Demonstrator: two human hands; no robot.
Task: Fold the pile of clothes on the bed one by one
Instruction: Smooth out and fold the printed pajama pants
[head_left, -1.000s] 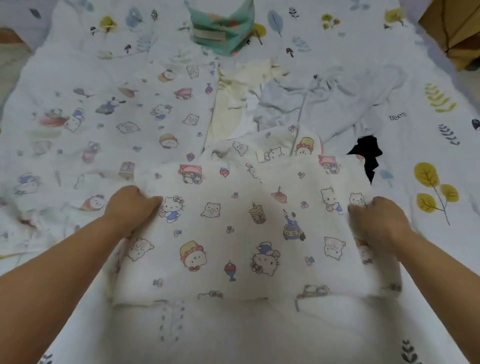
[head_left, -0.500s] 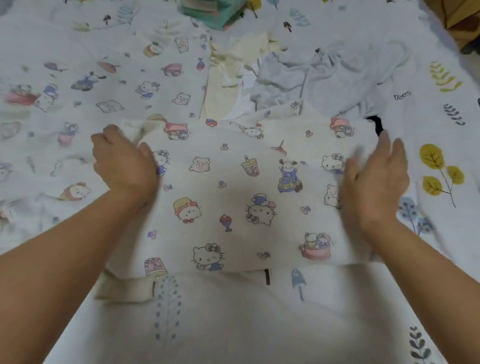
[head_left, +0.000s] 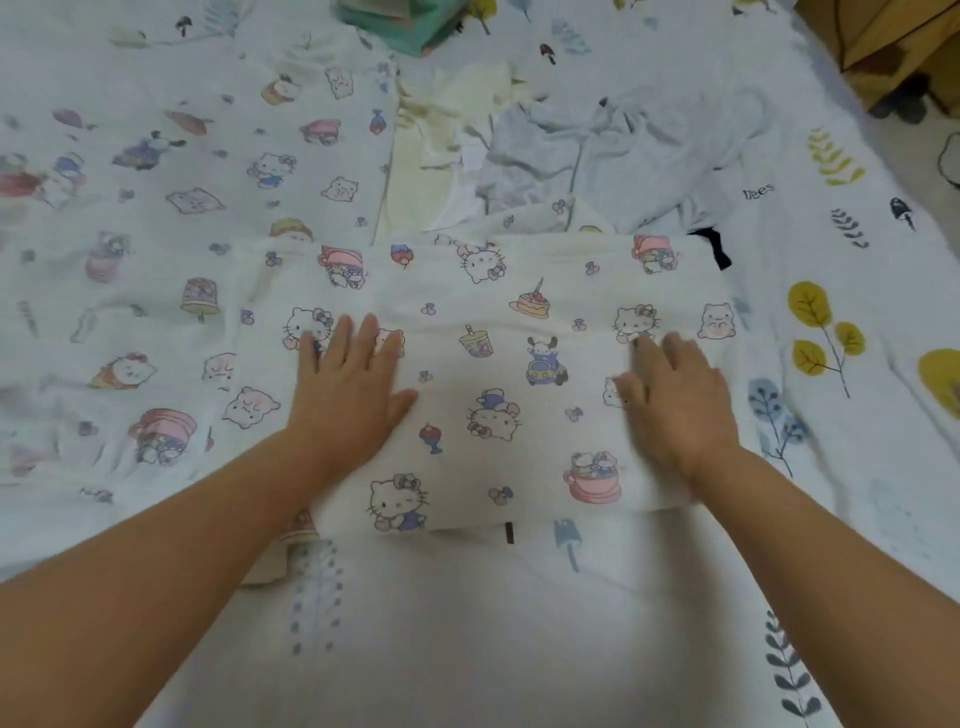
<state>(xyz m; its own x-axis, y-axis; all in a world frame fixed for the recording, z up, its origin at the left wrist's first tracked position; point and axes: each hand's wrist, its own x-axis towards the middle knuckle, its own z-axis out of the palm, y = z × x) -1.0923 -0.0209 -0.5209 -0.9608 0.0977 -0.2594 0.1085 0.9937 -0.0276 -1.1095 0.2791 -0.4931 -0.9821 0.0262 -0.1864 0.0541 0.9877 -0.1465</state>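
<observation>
So far, I count one garment under way: the cartoon-print garment (head_left: 498, 374) lies doubled over into a broad rectangle on the bed sheet (head_left: 467, 649) right in front of me, its near edge straight and a small dark tag showing at the hem. I judge this fold only partly done; the piece is wide and would likely need at least one more fold before it counts as finished.

Plenty is left. Beyond it sits an unfolded heap: a grey garment (head_left: 623, 150) crumpled at the upper right, a cream garment (head_left: 452, 104) tangled beside it, and a scrap of black cloth (head_left: 714, 247) peeking out just past the fold's far right corner. To my left a second cartoon-print cloth (head_left: 171, 208) is spread flat; I cannot tell whether it is clothing waiting its turn or bedding. A teal-edged bundle (head_left: 400, 21) at the top edge may be a folded item, but too little shows.

My left hand (head_left: 348, 395) lies flat, fingers straight and slightly spread, palm pressing the left part of the folded piece. My right hand (head_left: 675, 400) is also flat on the right part, fingers extended, a little blurred, gripping nothing.
</observation>
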